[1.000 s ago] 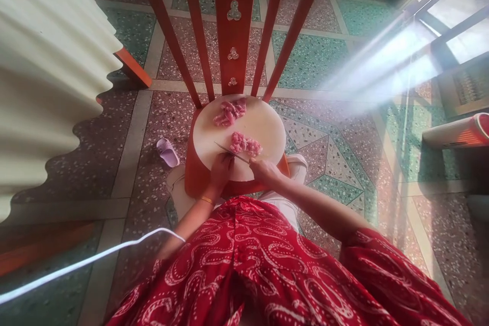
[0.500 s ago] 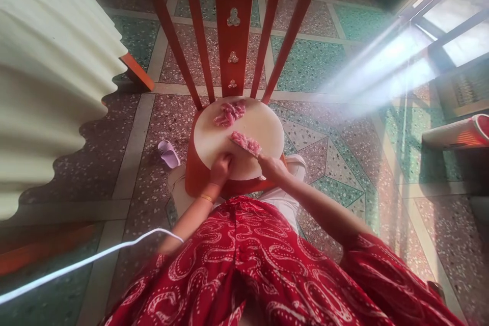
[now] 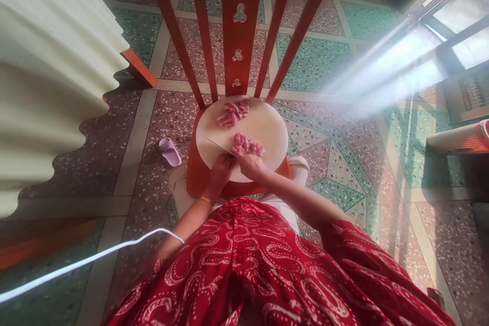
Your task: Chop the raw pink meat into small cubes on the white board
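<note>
My right hand (image 3: 250, 165) is closed around the handle of a kitchen knife (image 3: 218, 144), whose thin blade points up and left over the round cutting board (image 3: 267, 122). Just beyond that hand lies a heap of chopped pink raw meat (image 3: 246, 143). Larger strips of raw meat (image 3: 233, 113) rest near the board's far edge. At the near left rim, my left hand (image 3: 221, 170) is curled close beside the right hand and the knife. Whatever its fingers may hold is hidden.
The board sits on a red-brown wooden chair (image 3: 194, 178) whose slatted back rises beyond it. A lilac slipper (image 3: 169, 152) lies on the floor at left. Pale draped cloth (image 3: 49, 86) hangs at left, and a white cable (image 3: 95, 256) crosses the lower left.
My right hand has swung the knife leftward, away from the chopped meat, and now sits near my left hand. The chopped heap stays on the board.
</note>
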Motion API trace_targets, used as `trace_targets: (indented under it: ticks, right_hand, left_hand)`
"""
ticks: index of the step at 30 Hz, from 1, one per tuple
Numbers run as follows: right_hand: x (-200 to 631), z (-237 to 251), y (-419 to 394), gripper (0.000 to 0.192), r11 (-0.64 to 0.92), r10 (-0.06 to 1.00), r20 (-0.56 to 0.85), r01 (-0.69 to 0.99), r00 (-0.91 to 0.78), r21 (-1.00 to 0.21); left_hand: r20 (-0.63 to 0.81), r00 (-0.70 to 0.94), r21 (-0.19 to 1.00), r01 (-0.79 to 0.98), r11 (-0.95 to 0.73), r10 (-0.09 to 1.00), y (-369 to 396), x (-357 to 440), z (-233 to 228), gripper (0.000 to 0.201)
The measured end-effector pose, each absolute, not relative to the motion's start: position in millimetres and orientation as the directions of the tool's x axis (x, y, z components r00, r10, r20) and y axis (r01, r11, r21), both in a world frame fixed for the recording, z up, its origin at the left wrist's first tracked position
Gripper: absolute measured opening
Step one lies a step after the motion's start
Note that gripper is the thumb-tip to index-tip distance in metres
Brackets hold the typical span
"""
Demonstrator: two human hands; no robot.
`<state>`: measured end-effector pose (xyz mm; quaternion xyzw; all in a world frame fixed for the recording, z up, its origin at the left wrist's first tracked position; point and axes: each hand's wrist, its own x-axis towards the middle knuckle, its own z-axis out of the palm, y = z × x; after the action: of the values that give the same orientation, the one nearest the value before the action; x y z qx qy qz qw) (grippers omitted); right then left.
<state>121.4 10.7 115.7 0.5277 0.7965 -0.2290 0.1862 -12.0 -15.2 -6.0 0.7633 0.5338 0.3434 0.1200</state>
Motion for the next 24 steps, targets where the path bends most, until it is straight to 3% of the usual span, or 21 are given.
trace_targets:
  ticks: [6,11,16,24]
  right_hand:
    - [133,115,-1,0.035,0.328,0.770,-0.533,0.934,-0.351,-0.143]
    - [183,122,-23,0.027,0.242,0.787,-0.581,0.970,-0.207,-0.018]
    - [173,129,-27,0.029,0.258,0.769,-0.585,0.963,-0.256,-0.082]
    - [120,123,2,0.040,0.310,0.752,-0.560,0.936,-0.349,-0.168]
  left_hand:
    - [0.366,0.198,0.544,0.747,-0.382,0.909,-17,-14,-2,0.020]
    - [0.369,0.189,0.578,0.720,-0.384,0.910,-18,-14,-1,0.020]
    - [0.370,0.137,0.583,0.735,-0.345,0.919,-20,-10,0,0.018]
    - [0.394,0.201,0.548,0.732,-0.405,0.897,-15,-13,-9,0.019]
